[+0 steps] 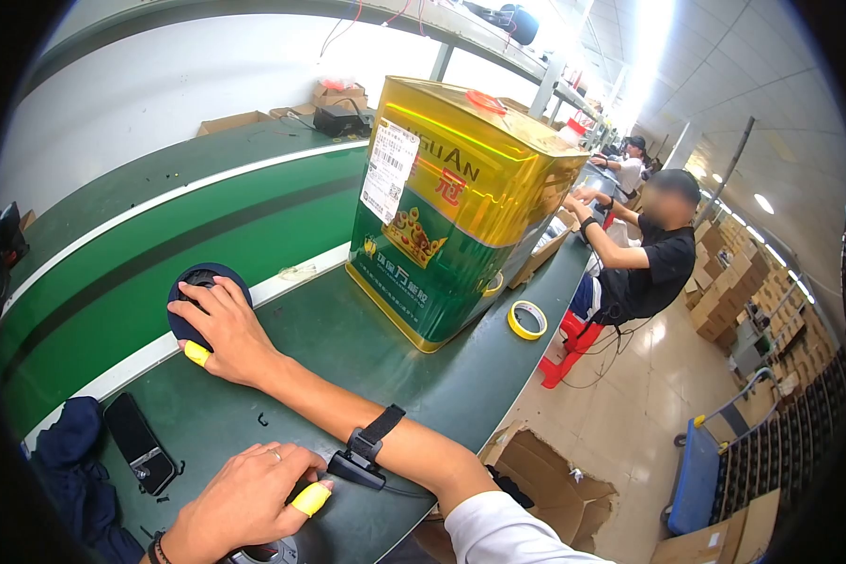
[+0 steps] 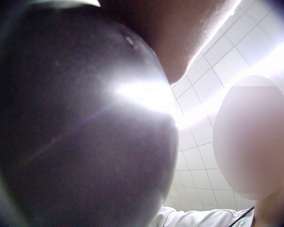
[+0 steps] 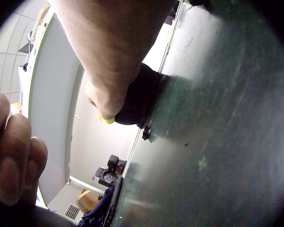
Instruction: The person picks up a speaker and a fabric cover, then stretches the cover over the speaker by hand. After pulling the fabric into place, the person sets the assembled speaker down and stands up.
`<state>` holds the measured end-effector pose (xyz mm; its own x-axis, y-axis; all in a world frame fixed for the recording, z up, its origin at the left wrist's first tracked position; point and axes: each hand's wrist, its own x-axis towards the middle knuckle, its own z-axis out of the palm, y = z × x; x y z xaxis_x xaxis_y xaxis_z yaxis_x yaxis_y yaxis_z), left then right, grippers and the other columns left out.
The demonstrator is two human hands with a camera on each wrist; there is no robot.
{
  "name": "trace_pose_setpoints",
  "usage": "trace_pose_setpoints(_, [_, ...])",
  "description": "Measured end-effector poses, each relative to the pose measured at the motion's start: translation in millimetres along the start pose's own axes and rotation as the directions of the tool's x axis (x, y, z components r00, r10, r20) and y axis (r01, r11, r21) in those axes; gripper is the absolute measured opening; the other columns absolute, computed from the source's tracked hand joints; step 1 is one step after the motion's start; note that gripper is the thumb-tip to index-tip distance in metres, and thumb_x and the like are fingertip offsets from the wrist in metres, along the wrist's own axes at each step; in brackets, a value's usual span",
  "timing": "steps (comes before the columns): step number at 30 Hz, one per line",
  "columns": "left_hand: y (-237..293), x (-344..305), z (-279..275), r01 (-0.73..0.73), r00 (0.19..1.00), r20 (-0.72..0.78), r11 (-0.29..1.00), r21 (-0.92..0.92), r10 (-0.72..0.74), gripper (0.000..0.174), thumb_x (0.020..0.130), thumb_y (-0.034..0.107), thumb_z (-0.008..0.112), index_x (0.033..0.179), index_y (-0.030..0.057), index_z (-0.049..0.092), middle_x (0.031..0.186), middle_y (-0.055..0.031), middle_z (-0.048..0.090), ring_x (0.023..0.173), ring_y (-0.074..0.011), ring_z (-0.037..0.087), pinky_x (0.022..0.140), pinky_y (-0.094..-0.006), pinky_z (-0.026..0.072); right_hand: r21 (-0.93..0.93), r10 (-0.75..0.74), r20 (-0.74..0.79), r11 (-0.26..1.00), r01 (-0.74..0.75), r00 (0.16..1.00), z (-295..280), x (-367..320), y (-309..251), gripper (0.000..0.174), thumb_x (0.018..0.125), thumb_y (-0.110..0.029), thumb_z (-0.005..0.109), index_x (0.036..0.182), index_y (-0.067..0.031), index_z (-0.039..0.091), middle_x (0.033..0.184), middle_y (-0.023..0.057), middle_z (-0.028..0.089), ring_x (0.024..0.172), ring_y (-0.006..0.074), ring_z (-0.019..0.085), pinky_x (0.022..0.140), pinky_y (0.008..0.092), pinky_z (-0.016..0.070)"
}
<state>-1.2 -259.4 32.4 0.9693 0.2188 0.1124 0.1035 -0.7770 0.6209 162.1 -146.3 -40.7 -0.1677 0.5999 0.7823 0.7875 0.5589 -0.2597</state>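
In the head view my right hand grips a navy round disc-shaped piece with a black centre. Its fingers bend over the centre, and the yellow-wrapped thumb lies at the rim. The right wrist view shows that same hand on the dark piece from low down. My left hand lies palm down nearer to me, its thumb also wrapped in yellow. Beneath it a dark round thing shows in part; its dark rounded surface fills much of the left wrist view.
A large green and yellow square can stands on the green bench beyond my right forearm. A yellow tape roll lies near the bench edge. At left are a black phone-like device and navy cloth. Another person sits farther along.
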Motion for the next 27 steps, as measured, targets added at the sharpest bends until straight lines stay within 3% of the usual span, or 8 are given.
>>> trace_pose_setpoints(27, [-0.3,-0.5,0.4,0.002,1.0,-0.004,1.0,0.001,-0.002,0.026,0.089,0.021,0.07,0.107,0.0022,0.066,0.091,-0.0158,0.073,0.089,-0.0371,0.07,0.084,-0.0456,0.0548,0.002,-0.003,0.003,1.0,0.003,1.0,-1.0,-0.2,-0.7,0.058,0.079,-0.017,0.082,0.132,-0.0083,0.058,0.14,0.0189,0.053,0.13,0.0395,0.049,0.119,0.0547,0.0316])
